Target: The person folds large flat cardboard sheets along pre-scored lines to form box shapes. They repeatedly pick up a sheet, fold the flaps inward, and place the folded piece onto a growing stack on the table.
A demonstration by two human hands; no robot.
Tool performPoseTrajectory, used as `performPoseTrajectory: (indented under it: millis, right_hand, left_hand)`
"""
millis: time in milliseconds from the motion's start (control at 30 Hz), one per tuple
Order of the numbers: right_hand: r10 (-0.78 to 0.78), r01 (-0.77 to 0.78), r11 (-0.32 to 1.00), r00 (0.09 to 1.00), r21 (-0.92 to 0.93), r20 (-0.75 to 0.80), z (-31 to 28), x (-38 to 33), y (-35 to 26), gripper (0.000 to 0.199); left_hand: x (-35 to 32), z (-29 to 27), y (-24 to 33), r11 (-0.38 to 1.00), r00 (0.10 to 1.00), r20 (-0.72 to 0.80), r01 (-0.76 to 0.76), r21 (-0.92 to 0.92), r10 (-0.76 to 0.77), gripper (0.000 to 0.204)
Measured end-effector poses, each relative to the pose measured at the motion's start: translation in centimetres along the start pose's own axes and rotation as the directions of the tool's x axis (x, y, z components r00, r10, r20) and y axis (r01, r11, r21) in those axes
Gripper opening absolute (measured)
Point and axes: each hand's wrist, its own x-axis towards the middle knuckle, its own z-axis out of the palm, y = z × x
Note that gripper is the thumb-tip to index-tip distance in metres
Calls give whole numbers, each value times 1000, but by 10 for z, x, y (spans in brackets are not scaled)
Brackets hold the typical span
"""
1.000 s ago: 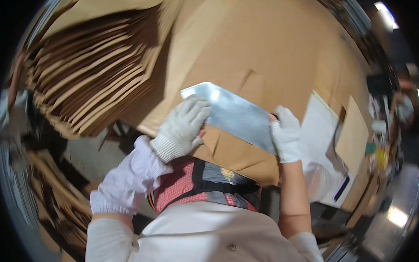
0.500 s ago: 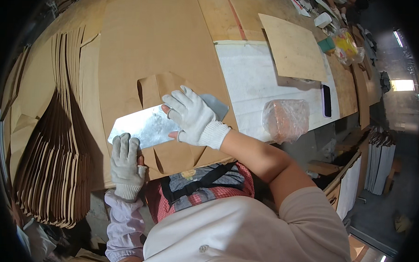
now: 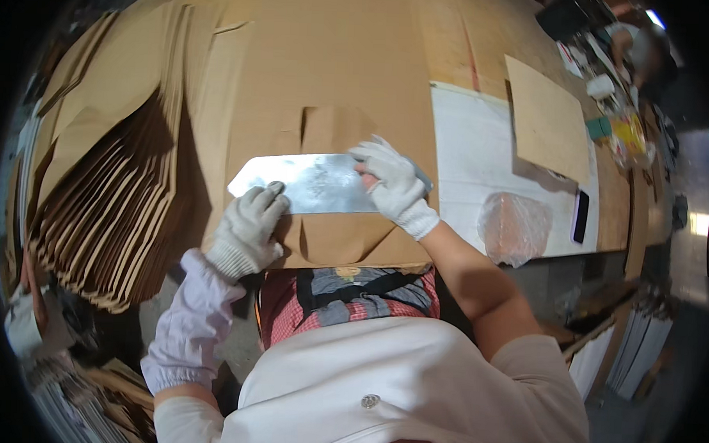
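Note:
A shiny metal plate point(image 3: 305, 181) with angled ends lies across the folded lower part of a large brown paper sheet point(image 3: 336, 72). My left hand point(image 3: 249, 229), in a whitish knit glove, rests at the plate's left end with its fingers stretched over the lower edge. Toward the right end, my gloved right hand point(image 3: 395, 184) is over the plate. Its fingers are bent and partly smeared by motion, and a bare fingertip shows. Whether they grip anything cannot be made out. Raised paper flaps stand above and below the plate.
Fanned brown paper pieces point(image 3: 108, 221) hang at the left table edge. On the right are a white sheet point(image 3: 466, 147), a tan board point(image 3: 549, 119), a plastic-wrapped orange-brown block point(image 3: 514, 227) and a phone point(image 3: 580, 216). Another person point(image 3: 645, 56) is at the far right.
The view has shifted, and the plate now lies nearly level instead of slanting. My right hand has gone from spread flat on the plate to bent fingers near its right end.

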Motion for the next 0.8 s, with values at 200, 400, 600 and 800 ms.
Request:
performPoseTrajectory:
  millis: [200,400,600,800]
  right_hand:
    - [-224,264,946,952,-186,209,-43,-25,-23,23]
    - [121,-95,928,991,-359,51,-24,-43,-26,32]
    - [486,-398,717,874,-572,0,-22,-19,-45,53]
    - [653,-434,601,751,-671,99,-44,33,-56,81]
  left_hand:
    - [-1,38,-18,973,977,-198,-37,230,84,44]
    - [10,38,-14,930,926,-188,279,-238,-326,16]
    - [56,1,0,723,748,101,660,-203,-655,49]
    - [97,-19,-20,824,822,54,564,56,-567,89]
